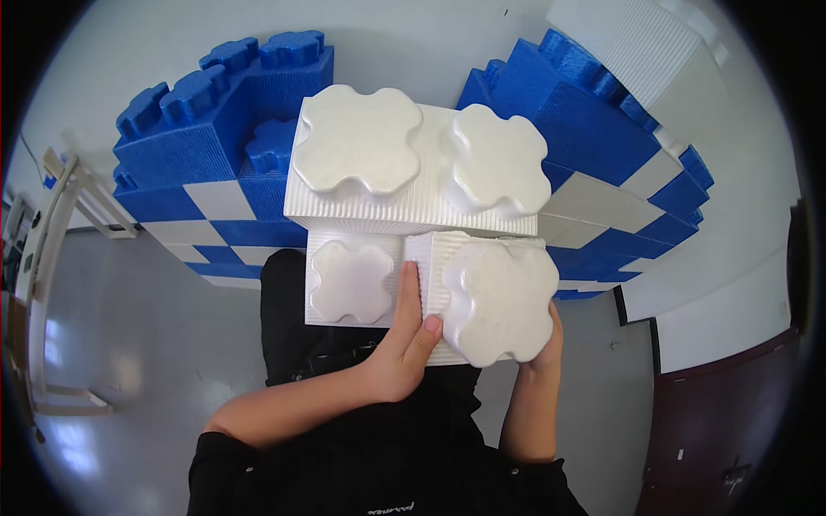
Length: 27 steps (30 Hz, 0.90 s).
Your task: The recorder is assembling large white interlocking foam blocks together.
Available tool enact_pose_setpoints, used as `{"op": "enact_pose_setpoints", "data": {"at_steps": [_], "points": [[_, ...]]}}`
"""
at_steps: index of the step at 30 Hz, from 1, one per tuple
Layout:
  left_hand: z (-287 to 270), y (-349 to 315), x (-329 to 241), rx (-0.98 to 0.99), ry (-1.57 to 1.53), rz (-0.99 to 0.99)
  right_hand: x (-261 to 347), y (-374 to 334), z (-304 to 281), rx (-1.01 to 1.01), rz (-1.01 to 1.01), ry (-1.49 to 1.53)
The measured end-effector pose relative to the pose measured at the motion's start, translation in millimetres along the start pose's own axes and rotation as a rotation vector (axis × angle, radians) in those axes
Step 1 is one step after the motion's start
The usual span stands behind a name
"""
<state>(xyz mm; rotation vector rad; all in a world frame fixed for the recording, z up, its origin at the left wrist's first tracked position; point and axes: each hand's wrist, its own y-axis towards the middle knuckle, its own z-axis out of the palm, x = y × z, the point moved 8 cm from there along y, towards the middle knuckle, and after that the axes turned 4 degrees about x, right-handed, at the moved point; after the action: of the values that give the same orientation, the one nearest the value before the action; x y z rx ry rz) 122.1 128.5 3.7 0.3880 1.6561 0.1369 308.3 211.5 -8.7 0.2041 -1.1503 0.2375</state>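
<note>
A small white building block [503, 301] with one clover-shaped stud is held between both my hands. My left hand [400, 348] presses against its left side, fingers stretched along the ridged wall and thumb at its near corner. At its right side my right hand [547, 348] grips it, the fingers mostly hidden behind it. To the left is a lower white block [351, 282] with one stud. Directly beyond stands a larger white block [413, 215] with two studs and a ridged side. Whether the held block touches these two, I cannot tell.
Stacked blue and white blocks form one wall [176, 155] at the left and another [594, 129] at the right. A white ridged block [637, 52] tops the right stack. A white frame [64, 206] stands far left; a dark red door [723, 421] is at lower right.
</note>
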Motion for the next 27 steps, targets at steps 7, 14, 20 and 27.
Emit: {"op": "enact_pose_setpoints", "data": {"at_steps": [7,14,20,27], "points": [[-7.3,13.3,2.7,-0.013,0.025,0.004,0.5,21.6,-7.3,0.012,-0.057,0.036],[-28.0,46.4,1.9,-0.045,-0.041,-0.052,18.4,57.5,7.6,0.122,-0.05,0.041],[-44.2,6.4,1.9,-0.006,0.224,0.04,-4.5,39.0,6.5,0.142,-0.009,0.414],[-89.6,14.8,-14.2,-0.247,0.967,0.237,-48.1,37.0,-20.6,0.004,-0.036,0.152]]}}
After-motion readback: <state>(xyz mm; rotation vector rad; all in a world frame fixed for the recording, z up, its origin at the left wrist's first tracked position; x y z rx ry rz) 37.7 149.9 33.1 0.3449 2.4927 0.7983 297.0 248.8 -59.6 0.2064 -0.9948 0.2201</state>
